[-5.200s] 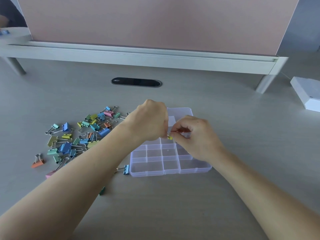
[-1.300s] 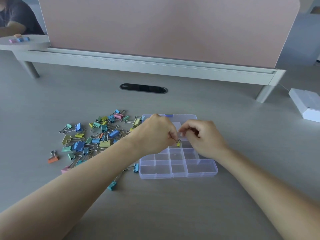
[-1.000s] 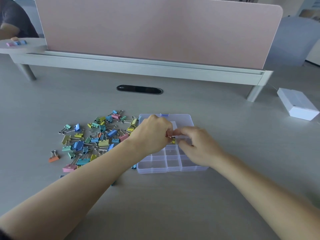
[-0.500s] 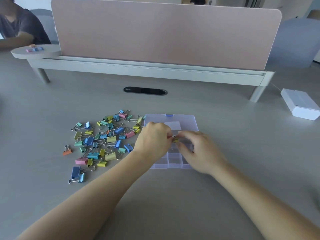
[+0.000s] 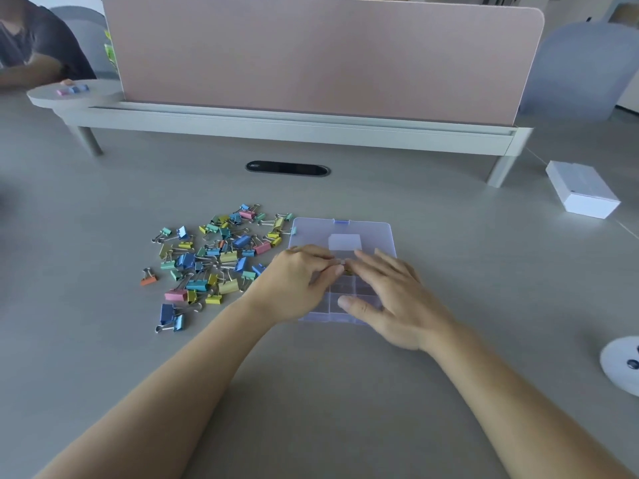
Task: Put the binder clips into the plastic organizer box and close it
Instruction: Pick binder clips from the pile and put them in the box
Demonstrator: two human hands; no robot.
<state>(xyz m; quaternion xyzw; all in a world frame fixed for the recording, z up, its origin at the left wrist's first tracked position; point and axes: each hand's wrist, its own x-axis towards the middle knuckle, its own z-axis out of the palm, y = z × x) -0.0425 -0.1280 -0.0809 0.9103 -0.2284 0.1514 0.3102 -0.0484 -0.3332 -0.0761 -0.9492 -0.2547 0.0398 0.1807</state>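
Note:
A clear plastic organizer box (image 5: 345, 288) lies open on the grey desk, its lid (image 5: 380, 236) folded flat on the far side. A pile of coloured binder clips (image 5: 214, 257) is spread just left of it. My left hand (image 5: 297, 285) hovers over the box's left part and pinches a small yellow binder clip (image 5: 345, 270) at its fingertips. My right hand (image 5: 390, 295) lies over the compartments with fingers straight and spread, its fingertips next to that clip. Both hands hide most of the compartments.
A pink divider panel on a white raised shelf (image 5: 294, 129) closes off the back. A black cable slot (image 5: 287, 168) sits in the desk. A white box (image 5: 581, 193) lies at the right, a round white object (image 5: 622, 368) at the right edge. Another person sits far left.
My right hand's fingers have straightened and come off the yellow clip, which stays in my left fingertips. Both hands sank lower over the box. The camera tilted up.

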